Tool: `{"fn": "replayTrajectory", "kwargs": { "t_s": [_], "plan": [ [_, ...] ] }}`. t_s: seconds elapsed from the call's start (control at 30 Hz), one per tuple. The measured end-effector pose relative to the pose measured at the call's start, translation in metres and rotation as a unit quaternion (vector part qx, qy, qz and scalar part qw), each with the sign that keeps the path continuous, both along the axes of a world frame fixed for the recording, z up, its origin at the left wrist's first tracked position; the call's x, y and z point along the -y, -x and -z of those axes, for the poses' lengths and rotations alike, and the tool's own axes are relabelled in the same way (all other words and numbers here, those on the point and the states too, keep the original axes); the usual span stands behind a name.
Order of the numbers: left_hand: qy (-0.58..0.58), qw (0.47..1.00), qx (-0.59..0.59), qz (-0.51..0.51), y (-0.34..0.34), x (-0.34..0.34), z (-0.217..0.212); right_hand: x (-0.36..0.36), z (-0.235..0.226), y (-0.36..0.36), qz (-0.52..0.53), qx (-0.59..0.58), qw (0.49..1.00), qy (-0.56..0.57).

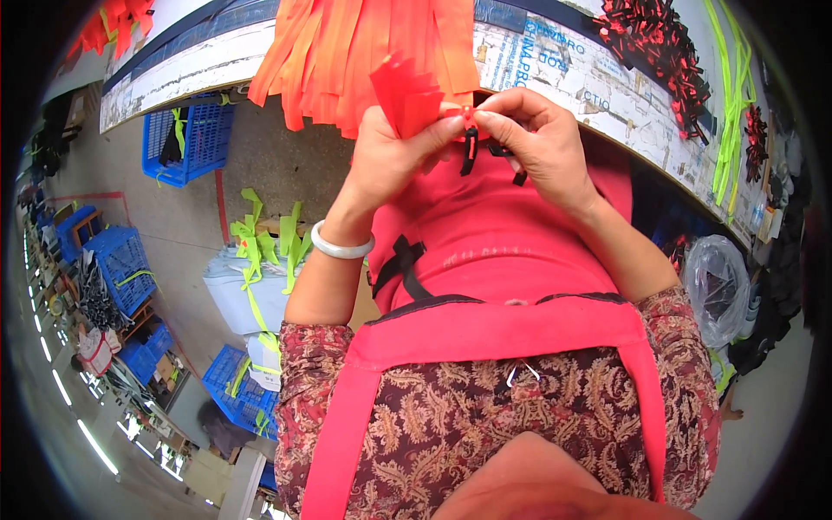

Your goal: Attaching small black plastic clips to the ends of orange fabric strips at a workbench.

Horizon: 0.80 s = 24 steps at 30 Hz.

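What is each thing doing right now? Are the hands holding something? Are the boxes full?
Left hand: shut, pinching the orange strip.
Right hand: shut, fingers pinching the same strip.
Orange strip: held up between both hands, bent.
Black clip: hanging from the strip.
Orange bundle: draped over the table edge.
Blue crate: on the floor, holding a green strap.
Bracelet: on the left wrist.

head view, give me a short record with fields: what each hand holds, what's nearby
left hand: left hand pinches an orange strip
right hand: right hand, its fingers pinching a small red piece with a black strap
above hands: bundle of orange strips hanging off a table edge
left wrist: pale bangle
floor: blue crates
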State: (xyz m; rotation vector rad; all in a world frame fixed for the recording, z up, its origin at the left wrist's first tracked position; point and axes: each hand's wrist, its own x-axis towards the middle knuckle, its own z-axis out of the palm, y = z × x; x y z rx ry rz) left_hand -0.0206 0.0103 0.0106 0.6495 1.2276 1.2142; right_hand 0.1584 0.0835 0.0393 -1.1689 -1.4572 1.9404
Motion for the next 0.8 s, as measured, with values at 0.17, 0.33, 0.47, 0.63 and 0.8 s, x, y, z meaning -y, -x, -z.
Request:
{"fn": "replayTrajectory", "kwargs": {
  "t_s": [0.17, 0.33, 0.47, 0.63, 0.8],
  "plan": [
    [-0.055, 0.997, -0.052, -0.03, -0.012, 0.008, -0.008, 0.004, 0.012, 0.001, -0.017, -0.094, 0.988, -0.119],
    [-0.13, 0.986, -0.105, -0.006, -0.01, 0.011, -0.006, 0.003, 0.007, 0.001, -0.083, -0.059, 0.943, -0.318],
    [-0.15, 0.984, -0.095, -0.013, -0.012, 0.013, 0.002, 0.007, 0.003, 0.004, -0.082, -0.028, 0.916, -0.392],
    [-0.172, 0.98, -0.097, -0.021, -0.012, 0.015, 0.003, 0.01, 0.003, 0.005, -0.075, -0.035, 0.919, -0.385],
    [-0.148, 0.985, -0.082, -0.015, -0.014, 0.015, 0.005, 0.01, 0.007, 0.004, -0.062, -0.029, 0.914, -0.401]
  ]
}}
